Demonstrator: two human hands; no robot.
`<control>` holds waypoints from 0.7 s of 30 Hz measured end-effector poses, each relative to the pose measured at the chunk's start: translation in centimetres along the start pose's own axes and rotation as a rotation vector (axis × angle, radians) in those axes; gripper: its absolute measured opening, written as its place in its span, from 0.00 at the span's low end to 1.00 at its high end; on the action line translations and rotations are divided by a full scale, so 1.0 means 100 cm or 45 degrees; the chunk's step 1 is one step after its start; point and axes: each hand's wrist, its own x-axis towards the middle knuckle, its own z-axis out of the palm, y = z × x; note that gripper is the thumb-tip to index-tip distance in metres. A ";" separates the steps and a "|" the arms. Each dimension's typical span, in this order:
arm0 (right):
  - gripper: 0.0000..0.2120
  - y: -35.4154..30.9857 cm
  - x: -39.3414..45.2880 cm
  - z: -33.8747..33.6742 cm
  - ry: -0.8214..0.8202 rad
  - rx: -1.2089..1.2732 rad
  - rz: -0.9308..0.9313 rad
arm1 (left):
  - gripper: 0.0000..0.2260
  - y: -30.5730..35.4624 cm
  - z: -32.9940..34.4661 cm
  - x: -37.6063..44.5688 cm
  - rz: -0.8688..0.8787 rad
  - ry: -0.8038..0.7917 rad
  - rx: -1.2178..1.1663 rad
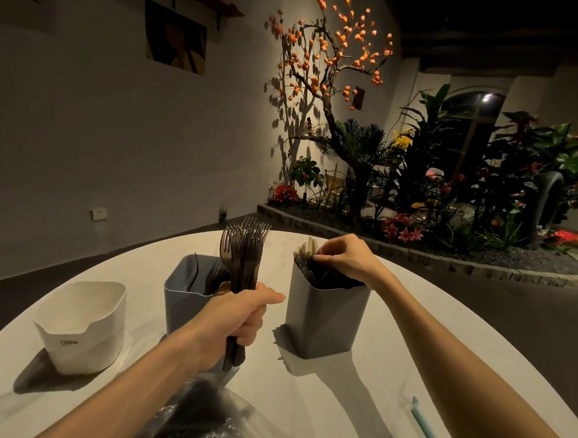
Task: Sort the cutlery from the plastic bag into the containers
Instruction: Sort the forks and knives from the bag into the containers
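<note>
My left hand (243, 315) grips a bundle of dark plastic forks (244, 250) upright, tines up, in front of the blue-grey container (181, 295). That container holds a few dark pieces. My right hand (341, 255) is curled over the top of the grey container (325, 320), fingertips pinching dark cutlery (328, 276) that stands inside it beside some pale pieces. A white container (83, 327) stands at the left. The clear plastic bag (205, 418) with more dark cutlery lies at the table's near edge, between my arms.
All of it stands on a round white table (318, 409). A light blue stick (431, 434) lies at the near right. Beyond the table are a dark floor, a wall and a planted bed with an orange-fruited tree (329, 57).
</note>
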 end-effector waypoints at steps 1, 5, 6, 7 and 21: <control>0.12 0.001 0.000 -0.002 0.015 0.007 -0.001 | 0.26 0.000 -0.001 0.000 0.006 0.002 -0.002; 0.10 0.005 0.000 -0.006 0.093 0.013 -0.009 | 0.25 -0.002 -0.003 0.001 0.011 0.017 -0.017; 0.10 0.006 0.000 -0.007 0.084 0.011 -0.013 | 0.25 -0.002 -0.003 0.002 0.007 0.016 -0.019; 0.11 0.005 0.000 -0.007 0.045 -0.005 -0.009 | 0.24 -0.002 -0.003 0.002 0.002 0.013 -0.018; 0.30 -0.172 -0.082 0.025 -0.262 1.054 -0.182 | 0.14 0.026 -0.004 -0.011 -0.015 0.055 0.013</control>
